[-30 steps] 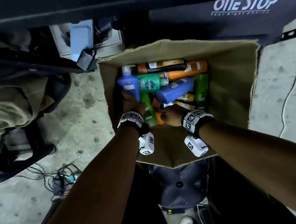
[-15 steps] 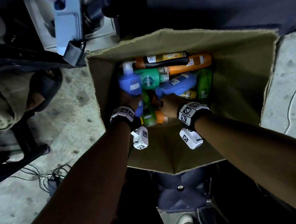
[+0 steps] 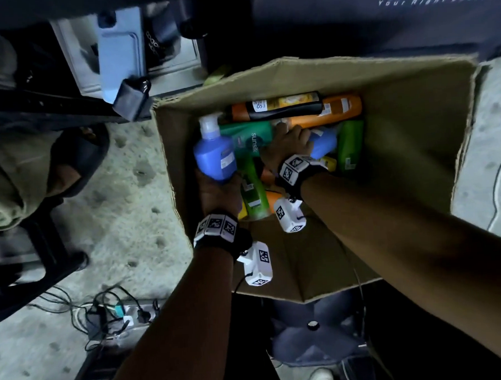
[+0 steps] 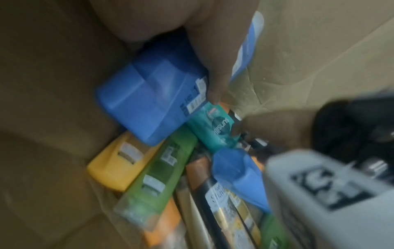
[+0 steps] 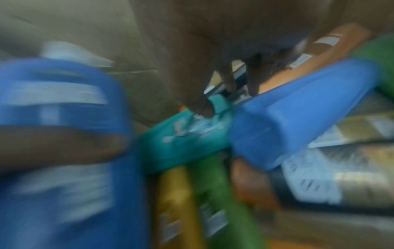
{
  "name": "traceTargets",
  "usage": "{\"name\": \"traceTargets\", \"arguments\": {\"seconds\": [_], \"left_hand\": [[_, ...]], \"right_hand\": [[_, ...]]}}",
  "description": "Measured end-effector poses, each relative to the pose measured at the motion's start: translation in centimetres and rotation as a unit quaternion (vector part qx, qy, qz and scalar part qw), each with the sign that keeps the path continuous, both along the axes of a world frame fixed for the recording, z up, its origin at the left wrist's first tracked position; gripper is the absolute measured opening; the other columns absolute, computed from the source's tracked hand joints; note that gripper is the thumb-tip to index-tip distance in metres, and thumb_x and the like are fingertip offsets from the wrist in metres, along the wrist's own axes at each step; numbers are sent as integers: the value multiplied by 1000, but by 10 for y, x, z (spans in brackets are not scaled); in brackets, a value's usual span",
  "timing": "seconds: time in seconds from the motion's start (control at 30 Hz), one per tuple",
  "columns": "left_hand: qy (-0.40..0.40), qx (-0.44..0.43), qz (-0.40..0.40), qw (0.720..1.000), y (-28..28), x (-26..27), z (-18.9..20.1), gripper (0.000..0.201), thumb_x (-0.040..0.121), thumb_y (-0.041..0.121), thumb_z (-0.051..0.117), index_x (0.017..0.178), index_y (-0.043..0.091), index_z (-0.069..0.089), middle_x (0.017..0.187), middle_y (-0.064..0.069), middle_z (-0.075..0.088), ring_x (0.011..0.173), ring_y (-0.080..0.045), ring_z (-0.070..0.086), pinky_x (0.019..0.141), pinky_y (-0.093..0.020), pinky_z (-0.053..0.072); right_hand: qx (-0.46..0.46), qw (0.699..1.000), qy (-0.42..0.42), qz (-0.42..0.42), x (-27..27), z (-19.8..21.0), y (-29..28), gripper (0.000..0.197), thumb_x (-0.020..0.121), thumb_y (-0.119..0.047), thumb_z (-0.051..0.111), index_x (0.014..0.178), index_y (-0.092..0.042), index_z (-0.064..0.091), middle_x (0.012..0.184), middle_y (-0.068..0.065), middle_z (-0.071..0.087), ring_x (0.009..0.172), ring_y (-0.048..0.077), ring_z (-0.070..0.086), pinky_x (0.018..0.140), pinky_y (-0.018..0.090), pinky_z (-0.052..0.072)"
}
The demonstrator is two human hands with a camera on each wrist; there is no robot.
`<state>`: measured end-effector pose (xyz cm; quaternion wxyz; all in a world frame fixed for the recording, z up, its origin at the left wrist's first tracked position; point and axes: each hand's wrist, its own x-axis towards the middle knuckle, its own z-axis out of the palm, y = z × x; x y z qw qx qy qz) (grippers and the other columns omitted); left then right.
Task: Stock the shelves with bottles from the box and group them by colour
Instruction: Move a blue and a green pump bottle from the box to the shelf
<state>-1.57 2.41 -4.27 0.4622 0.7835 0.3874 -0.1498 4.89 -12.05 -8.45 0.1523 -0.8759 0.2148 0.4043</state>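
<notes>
Nearest the camera, both forearms reach down into the open cardboard box (image 3: 410,152) standing on the concrete floor (image 3: 123,214). From the head view the left hand (image 3: 219,191) sits at the box's left wall, cupped under the base of the blue pump bottle (image 3: 215,154), whose white pump points away from the person; how its fingers lie is hidden there. The left wrist view settles it: the thumb (image 4: 215,70) runs down one face of the blue pump bottle (image 4: 149,102) with the hand wrapped round it, so the bottle is gripped, raised a little over the pile. Beneath it that view also shows a yellow bottle (image 4: 116,170) and a green bottle (image 4: 157,178) lying side by side, barely seen from above. Further in, the right hand (image 3: 292,144) lies over the second blue bottle (image 3: 323,141), beside the teal Sunsilk bottle (image 3: 248,137). The right wrist view is blurred, yet shows the fingers (image 5: 229,79) spread and pointing down, one tip on the teal Sunsilk bottle (image 5: 187,134), the second blue bottle (image 5: 298,107) just beside; whether they close on it cannot be told. At the far wall lie an orange bottle (image 3: 335,111) and a black-and-yellow bottle (image 3: 285,105), with another green bottle (image 3: 350,144) to the right.
</notes>
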Motion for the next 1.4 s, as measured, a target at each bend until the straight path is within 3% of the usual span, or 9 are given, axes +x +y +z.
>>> {"name": "traceTargets", "arguments": {"seconds": [0.17,0.27,0.37,0.53,0.77,0.87,1.07,1.23,1.4], "left_hand": [[10,9,8,1000,3,4,-7,74,75,14,87,138,7,48,123,-7,65,101,-14,63,84,-19,50],[-2,-7,16,1000,-2,-1,-14,71,73,11,88,134,6,51,104,3,63,72,9,58,61,0,41],[8,-23,19,1000,-4,-5,-16,75,74,14,88,137,10,48,109,4,63,80,1,63,57,4,39],[-15,-16,26,999,0,-9,-13,75,74,15,87,137,12,48,119,-6,67,99,-19,68,79,-30,57],[14,13,18,1000,0,-7,-17,83,73,23,88,144,13,45,131,-9,64,116,-24,64,97,-43,53],[13,31,16,999,1,-7,-20,77,73,24,88,139,13,49,124,-7,67,105,-19,66,90,-34,55],[-7,37,34,999,-2,-6,-21,78,69,31,91,134,15,50,110,8,59,88,1,59,74,-6,47],[20,10,41,999,-3,-2,-20,82,64,36,93,131,15,49,118,-3,66,104,-21,67,91,-38,55],[32,5,50,998,-8,1,-7,76,66,35,93,126,13,52,92,10,61,68,12,58,63,-8,43]], "right_hand": [[9,999,44,11,3,-31,-21,105,81,-81,50,160,-23,13,159,16,29,148,42,17,116,62,14],[51,997,52,8,6,-40,-24,103,76,-85,52,157,-33,19,160,12,31,148,40,17,115,67,12],[86,994,56,22,10,-38,-24,105,68,-87,61,152,-37,23,158,11,35,146,43,23,115,66,15],[157,982,-48,-89,10,-26,-28,84,67,-61,84,125,-26,34,123,7,48,113,32,51,97,48,38],[303,885,-188,-301,18,-17,-13,94,75,-29,90,148,-15,32,143,7,44,125,20,50,98,20,48],[308,871,-131,-361,23,-27,-1,90,68,-46,91,141,-18,45,135,4,53,125,23,55,104,33,48],[355,853,-76,-376,23,-37,2,115,51,-50,96,139,-41,22,133,-1,58,121,20,59,104,44,52],[378,830,-100,-398,23,-22,2,102,65,-26,92,142,-31,26,131,7,60,119,26,62,101,49,54],[407,768,-155,-469,3,8,-8,82,80,11,73,141,-28,35,133,18,61,118,33,64,98,54,54]]}}
